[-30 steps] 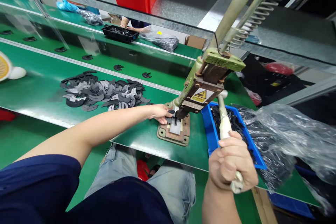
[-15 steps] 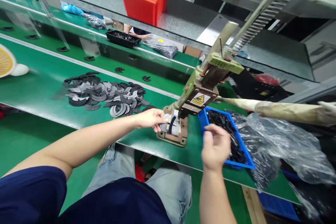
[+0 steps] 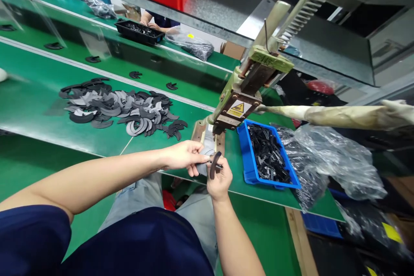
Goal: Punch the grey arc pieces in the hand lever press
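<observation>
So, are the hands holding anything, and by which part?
The right hand holds a dark curved piece, apparently around the middle; the exact contact is hidden. The left hand is close beside it, but its hold cannot be told.

A dark curved piece (image 3: 214,167) is held in the right hand (image 3: 221,184), just beside the left hand (image 3: 183,155), before the lever press (image 3: 226,105). Crescent-shaped parts (image 3: 113,110) are heaped on the green worktop (image 3: 32,99); black pieces (image 3: 270,153) are held in a blue bin (image 3: 247,155).
</observation>
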### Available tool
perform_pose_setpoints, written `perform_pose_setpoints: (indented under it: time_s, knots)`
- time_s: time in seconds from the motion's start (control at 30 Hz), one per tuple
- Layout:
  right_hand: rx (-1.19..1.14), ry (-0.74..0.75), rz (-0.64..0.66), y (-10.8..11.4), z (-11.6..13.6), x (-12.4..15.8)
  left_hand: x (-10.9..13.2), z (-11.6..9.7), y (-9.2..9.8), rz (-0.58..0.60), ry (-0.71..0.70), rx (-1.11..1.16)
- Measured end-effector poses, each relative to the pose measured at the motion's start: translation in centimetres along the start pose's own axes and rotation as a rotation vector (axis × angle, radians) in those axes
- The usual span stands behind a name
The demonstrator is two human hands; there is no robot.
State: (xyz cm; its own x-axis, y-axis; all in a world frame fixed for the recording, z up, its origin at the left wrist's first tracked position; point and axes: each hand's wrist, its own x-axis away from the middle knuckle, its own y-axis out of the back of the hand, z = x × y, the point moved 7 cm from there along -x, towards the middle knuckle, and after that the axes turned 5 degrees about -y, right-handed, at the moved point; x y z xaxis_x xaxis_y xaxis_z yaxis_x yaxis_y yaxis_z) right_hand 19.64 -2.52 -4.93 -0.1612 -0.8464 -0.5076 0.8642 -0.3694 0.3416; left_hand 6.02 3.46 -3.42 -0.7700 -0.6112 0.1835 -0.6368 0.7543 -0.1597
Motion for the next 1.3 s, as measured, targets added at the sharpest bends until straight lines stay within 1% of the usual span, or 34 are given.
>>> perform_pose_setpoints:
  time_s: [0.13, 0.17, 0.2, 0.27, 0.3, 0.33, 0.37, 0.43, 0.5, 0.57, 0.63, 0.67, 0.77, 0.8, 0.83, 0.87, 0.9, 0.93, 0.97, 1.0, 1.03, 1.1, 1.13, 1.2, 1.27, 1.3]
  knots:
    - [0.084, 0.080, 0.088, 0.9, 0.8, -0.5, -0.3, -0.1, 1.0, 0.002, 0.004, -0.114]
    - [0.111, 0.107, 0.113, 1.2, 1.0, -0.6, -0.3, -0.3, 1.3, -0.013, -0.008, -0.154]
    - [0.138, 0.132, 0.136, 1.4, 1.2, -0.7, -0.2, -0.7, 1.7, -0.057, -0.041, -0.207]
    - [0.190, 0.170, 0.168, 1.8, 1.3, -0.8, 0.3, -2.0, 2.5, -0.216, -0.162, -0.373]
    - [0.213, 0.184, 0.177, 1.9, 1.3, -0.8, 0.7, -2.8, 2.6, -0.290, -0.234, -0.477]
    - [0.233, 0.196, 0.180, 2.0, 1.4, -0.8, 1.1, -3.5, 2.3, -0.333, -0.299, -0.582]
    - [0.248, 0.207, 0.180, 2.0, 1.4, -0.8, 1.3, -3.9, 1.8, -0.337, -0.343, -0.673]
    - [0.265, 0.224, 0.176, 1.9, 1.6, -0.7, 1.1, -3.7, 0.8, -0.275, -0.354, -0.756]
    - [0.269, 0.233, 0.166, 1.9, 1.8, -0.5, 0.4, -2.7, 0.5, -0.224, -0.287, -0.685]
    - [0.261, 0.236, 0.151, 2.0, 2.1, -0.2, -0.4, -1.5, 0.6, -0.171, -0.191, -0.523]
    - [0.247, 0.234, 0.128, 2.3, 2.2, 0.1, -1.0, -0.8, 0.5, -0.113, -0.149, -0.383]
    - [0.239, 0.234, 0.112, 2.4, 2.3, 0.2, -1.1, -0.8, 0.6, -0.115, -0.161, -0.339]
    - [0.222, 0.240, 0.062, 3.0, 2.3, 0.2, -0.9, -1.3, 1.0, -0.218, -0.238, -0.216]
    - [0.219, 0.245, 0.056, 3.1, 2.3, 0.2, -0.8, -1.2, 0.9, -0.208, -0.231, -0.154]
    - [0.219, 0.248, 0.058, 3.2, 2.2, 0.1, -0.8, -0.8, 0.5, -0.154, -0.195, -0.096]
    - [0.222, 0.246, 0.063, 3.3, 2.1, 0.0, -0.8, -0.4, 0.2, -0.077, -0.147, -0.057]
    - [0.228, 0.239, 0.065, 3.5, 1.8, 0.0, -0.7, 0.0, 0.1, -0.009, -0.102, -0.049]
    - [0.235, 0.227, 0.062, 3.9, 1.5, 0.1, -0.6, 0.3, 0.6, 0.019, -0.075, -0.079]
    - [0.246, 0.208, 0.046, 4.3, 1.1, 0.3, -0.7, 0.3, 1.8, -0.010, -0.073, -0.153]
    - [0.262, 0.184, 0.019, 4.9, 0.6, 0.6, -0.8, -0.1, 3.5, -0.089, -0.092, -0.265]
    - [0.281, 0.154, -0.012, 5.6, 0.0, 1.1, -1.0, -0.6, 5.7, -0.192, -0.120, -0.414]
    - [0.317, 0.094, -0.060, 6.9, -1.1, 2.3, -2.0, -2.3, 9.9, -0.372, -0.159, -0.779]
    - [0.331, 0.069, -0.069, 7.3, -1.5, 2.9, -3.0, -3.1, 11.7, -0.411, -0.159, -0.982]
    - [0.343, 0.052, -0.059, 7.9, -2.0, 3.9, -5.8, -4.8, 14.5, -0.436, -0.141, -1.300]
    - [0.356, 0.065, -0.035, 8.4, -2.0, 4.1, -9.3, -6.5, 16.7, -0.456, -0.100, -1.493]
    - [0.369, 0.074, -0.027, 8.7, -1.9, 4.0, -10.9, -7.6, 17.6, -0.488, -0.099, -1.524]
